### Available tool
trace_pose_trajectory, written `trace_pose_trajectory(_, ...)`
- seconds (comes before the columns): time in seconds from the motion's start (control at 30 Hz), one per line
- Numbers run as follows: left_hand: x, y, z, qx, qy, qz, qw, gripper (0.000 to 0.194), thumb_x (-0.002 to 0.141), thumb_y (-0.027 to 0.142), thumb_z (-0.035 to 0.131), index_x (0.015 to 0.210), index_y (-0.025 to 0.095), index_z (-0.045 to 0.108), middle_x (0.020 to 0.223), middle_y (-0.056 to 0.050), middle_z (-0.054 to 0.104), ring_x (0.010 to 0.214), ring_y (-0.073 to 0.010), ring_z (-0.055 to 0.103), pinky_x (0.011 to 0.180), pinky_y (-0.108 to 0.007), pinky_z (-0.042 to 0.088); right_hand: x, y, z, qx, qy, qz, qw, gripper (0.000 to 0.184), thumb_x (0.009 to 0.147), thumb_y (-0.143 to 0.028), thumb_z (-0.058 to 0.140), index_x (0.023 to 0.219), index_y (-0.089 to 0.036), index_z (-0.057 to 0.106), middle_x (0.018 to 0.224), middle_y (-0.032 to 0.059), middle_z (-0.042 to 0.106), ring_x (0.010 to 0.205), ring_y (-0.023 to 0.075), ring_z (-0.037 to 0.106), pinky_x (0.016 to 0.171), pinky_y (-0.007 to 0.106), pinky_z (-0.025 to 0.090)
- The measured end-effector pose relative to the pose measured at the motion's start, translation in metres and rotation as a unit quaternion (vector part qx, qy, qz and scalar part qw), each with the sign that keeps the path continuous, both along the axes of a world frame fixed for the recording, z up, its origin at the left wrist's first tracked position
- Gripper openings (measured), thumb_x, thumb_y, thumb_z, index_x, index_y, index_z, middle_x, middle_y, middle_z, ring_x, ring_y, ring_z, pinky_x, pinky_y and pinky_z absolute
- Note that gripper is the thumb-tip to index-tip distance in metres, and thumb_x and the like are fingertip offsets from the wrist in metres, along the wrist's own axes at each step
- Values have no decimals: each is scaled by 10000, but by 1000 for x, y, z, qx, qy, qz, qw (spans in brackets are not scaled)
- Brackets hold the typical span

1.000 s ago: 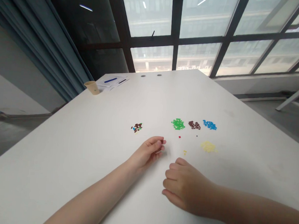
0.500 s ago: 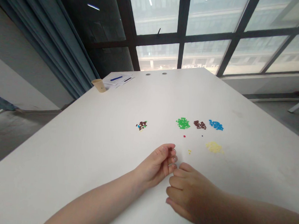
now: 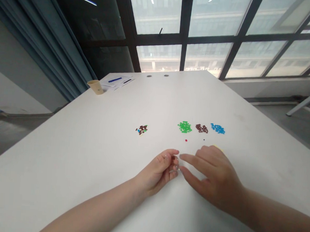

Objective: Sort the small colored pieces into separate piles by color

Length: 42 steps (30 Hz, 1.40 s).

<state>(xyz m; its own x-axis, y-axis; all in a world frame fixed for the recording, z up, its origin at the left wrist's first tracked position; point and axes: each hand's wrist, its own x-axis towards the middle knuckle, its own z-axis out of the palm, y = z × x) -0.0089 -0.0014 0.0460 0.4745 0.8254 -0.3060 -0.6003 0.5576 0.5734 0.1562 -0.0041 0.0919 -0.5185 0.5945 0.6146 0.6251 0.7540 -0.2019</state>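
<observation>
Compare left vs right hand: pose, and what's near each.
The left hand is curled, fingertips gathered; the right hand is open, fingers spread. The left hand's fingers may pinch a tiny piece, too small to tell, while the right hand's fingers hold nothing visible. The right hand partly covers the yellow pile; the left hand is farther from it. Both are bare, over the white table, fingertips close but apparently not touching.

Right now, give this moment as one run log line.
left hand: pinched | right hand: open | nearby: green pieces, brown pieces, blue pieces
</observation>
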Motion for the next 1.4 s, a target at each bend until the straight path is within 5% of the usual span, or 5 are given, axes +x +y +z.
trace_pose_trajectory(0.27,3,-2,-3,84,41,-35,995,353,624,427,690,803,157,552,637,40,511,564,-37,459,595,-168,382,-6,2,-10,-41,-6,-9,999,149,803,-255,492,778,-189,624,607,17,530,616,145,407,610,296,270)
trace_pose_trajectory(0.47,-1,4,-9,146,184,6,972,332,652,407,676,820,151,549,638,9,593,600,-80,513,650,-221,390,-6,5,-9,-35,-23,-25,999,152,805,-241,494,753,-186,626,586,7,539,610,143,437,611,281,273)
trace_pose_trajectory(0.63,-6,13,-19,225,324,43,918,293,753,441,552,808,153,548,686,-28,644,649,-110,540,668,-241,386,33,62,-8,-62,-75,-160,982,210,841,-301,466,832,-192,645,796,36,650,769,162,548,696,279,317)
trace_pose_trajectory(0.83,-8,11,-27,328,435,-7,839,233,794,387,504,797,161,563,716,-31,653,699,-139,559,692,-263,380,81,126,-45,-193,-251,-318,894,250,850,-318,440,902,-227,666,916,49,664,849,190,580,626,271,316)
trace_pose_trajectory(1.4,-4,7,-23,350,479,-54,803,207,827,332,446,831,159,560,705,-30,669,674,-127,551,616,-242,366,78,129,-59,-203,-297,-294,886,245,843,-265,436,959,-284,651,901,47,672,810,180,585,626,274,268)
